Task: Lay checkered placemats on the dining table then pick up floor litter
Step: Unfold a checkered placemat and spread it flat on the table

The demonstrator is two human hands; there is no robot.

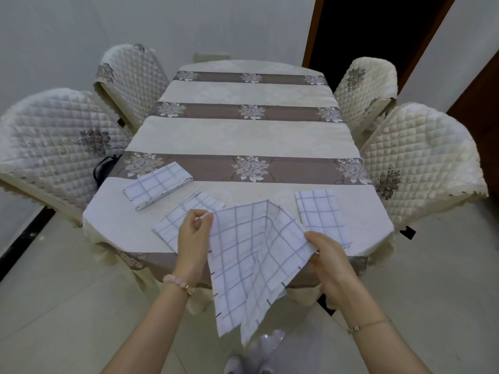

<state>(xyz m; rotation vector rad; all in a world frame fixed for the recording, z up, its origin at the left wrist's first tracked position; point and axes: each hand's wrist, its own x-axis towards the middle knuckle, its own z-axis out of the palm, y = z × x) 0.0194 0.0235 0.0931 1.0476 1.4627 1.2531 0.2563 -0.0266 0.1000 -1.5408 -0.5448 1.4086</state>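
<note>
A white checkered placemat (248, 255) hangs half unfolded over the near edge of the dining table (243, 139). My left hand (193, 238) pinches its upper left corner and my right hand (328, 259) grips its right edge. Three more folded checkered placemats lie on the table: one at the left (158, 186), one under my left hand (186, 214), one at the right (321, 214). The table wears a cream cloth with brown flowered bands.
Four chairs with quilted cream covers stand around the table, two on the left (54, 141) and two on the right (424, 157). A dark doorway (378, 31) opens at the back right. Pale tiled floor (67, 306) lies beneath, with my light shoes (259, 354) below the cloth.
</note>
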